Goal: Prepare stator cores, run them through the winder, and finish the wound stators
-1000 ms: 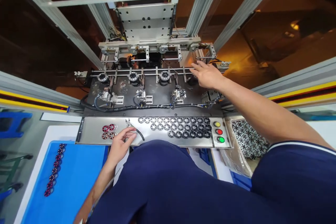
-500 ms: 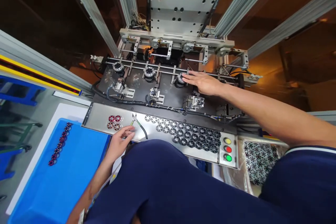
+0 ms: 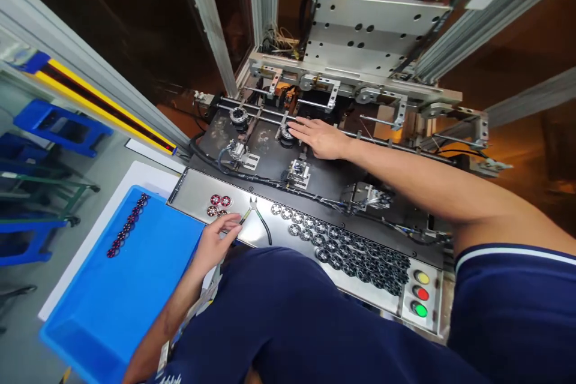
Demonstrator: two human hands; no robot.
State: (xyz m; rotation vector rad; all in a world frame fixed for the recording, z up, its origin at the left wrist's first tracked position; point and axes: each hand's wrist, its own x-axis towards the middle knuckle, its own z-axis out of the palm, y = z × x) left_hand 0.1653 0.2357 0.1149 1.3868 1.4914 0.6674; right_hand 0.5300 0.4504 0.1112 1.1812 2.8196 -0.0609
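My right hand reaches into the machine, fingers stretched out, their tips on a round metal-and-black part seated on the second fixture from the left. A similar round part sits on the leftmost fixture. My left hand rests at the front ledge, loosely curled, thumb and fingers apart. Its fingertips lie beside, perhaps against, the green-and-black handle of wire nippers. Several small red-centred discs lie just beyond that hand, partly covered by it. Rows of dark spoked rings cover the ledge to the right.
A blue bin at the left holds a line of red-centred discs. Yellow, red and green buttons end the ledge at right. Swing-arm clamps and a metal plate stand behind the fixtures; a yellow-edged bar runs at left.
My right hand has moved left from the round part on the third fixture to the one on the second. My left hand stays near the nippers. The view has shifted left.
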